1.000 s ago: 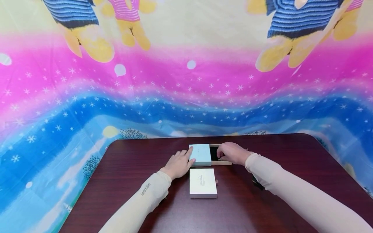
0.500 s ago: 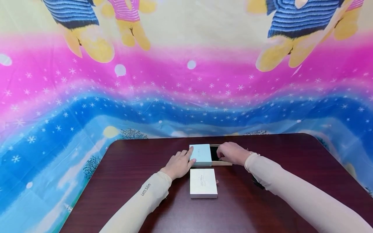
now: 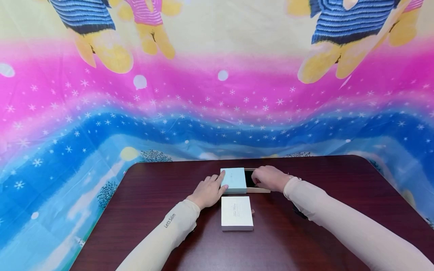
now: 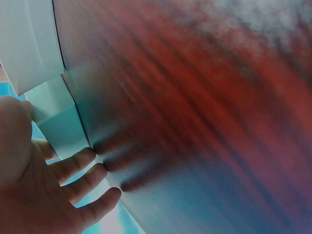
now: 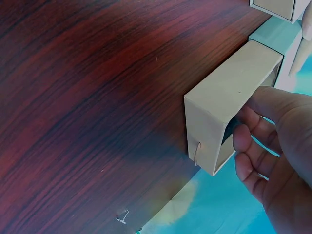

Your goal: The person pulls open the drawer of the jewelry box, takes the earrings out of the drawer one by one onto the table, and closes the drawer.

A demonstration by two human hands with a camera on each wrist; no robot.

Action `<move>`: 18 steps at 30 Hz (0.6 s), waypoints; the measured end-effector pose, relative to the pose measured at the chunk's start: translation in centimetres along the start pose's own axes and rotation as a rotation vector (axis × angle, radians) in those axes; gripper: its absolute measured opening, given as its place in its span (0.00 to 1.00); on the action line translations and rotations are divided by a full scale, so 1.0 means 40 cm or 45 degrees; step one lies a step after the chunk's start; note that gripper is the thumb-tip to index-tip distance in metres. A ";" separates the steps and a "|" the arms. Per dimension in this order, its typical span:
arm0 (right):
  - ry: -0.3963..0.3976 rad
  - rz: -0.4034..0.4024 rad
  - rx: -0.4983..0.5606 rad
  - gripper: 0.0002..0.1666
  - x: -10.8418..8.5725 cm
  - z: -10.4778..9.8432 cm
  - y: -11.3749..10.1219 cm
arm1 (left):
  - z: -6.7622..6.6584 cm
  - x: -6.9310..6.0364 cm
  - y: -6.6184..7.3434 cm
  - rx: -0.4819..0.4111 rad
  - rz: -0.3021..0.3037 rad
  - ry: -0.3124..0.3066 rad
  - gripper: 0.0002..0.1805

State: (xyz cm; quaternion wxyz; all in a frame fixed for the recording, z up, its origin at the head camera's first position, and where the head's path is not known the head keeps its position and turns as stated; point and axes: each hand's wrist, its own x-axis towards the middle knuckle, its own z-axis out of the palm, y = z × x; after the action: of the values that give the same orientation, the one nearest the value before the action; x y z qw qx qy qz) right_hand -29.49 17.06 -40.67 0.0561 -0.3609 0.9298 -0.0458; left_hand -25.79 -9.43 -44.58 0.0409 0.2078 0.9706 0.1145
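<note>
A pale blue slide-out box (image 3: 233, 178) lies near the back of the table, its cream drawer (image 5: 219, 92) pulled out toward the right. Dark lining shows inside the drawer. My left hand (image 3: 207, 191) rests against the box's left side, fingers spread and index fingertip on its top edge. In the left wrist view, the left fingers (image 4: 80, 163) are extended beside the pale blue sleeve. My right hand (image 3: 270, 178) reaches into the drawer with bent fingers. Its thumb tip and fingertips are hidden by the drawer wall, so anything between them cannot be seen.
Just in front of the blue box sits a white box (image 3: 236, 212) with faint lettering and a small tab on its right side. Both stand on a dark red-brown wooden table (image 3: 285, 244). A printed cloth (image 3: 203, 94) hangs behind the table's back edge.
</note>
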 end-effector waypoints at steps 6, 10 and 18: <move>-0.021 0.036 0.027 0.13 0.001 0.003 0.008 | 0.002 0.002 0.000 0.006 -0.004 -0.001 0.36; -0.010 0.051 0.077 0.12 0.003 0.005 0.014 | 0.005 0.003 0.000 0.011 -0.005 -0.003 0.36; 0.004 0.047 0.098 0.12 0.006 -0.006 0.010 | 0.006 0.005 -0.001 -0.001 -0.016 -0.005 0.36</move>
State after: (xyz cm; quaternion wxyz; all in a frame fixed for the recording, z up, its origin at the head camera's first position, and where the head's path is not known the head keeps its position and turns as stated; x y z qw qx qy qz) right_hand -29.97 17.23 -40.51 0.0693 -0.3411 0.9340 -0.0809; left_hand -25.95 -9.34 -44.82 0.0437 0.2020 0.9718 0.1140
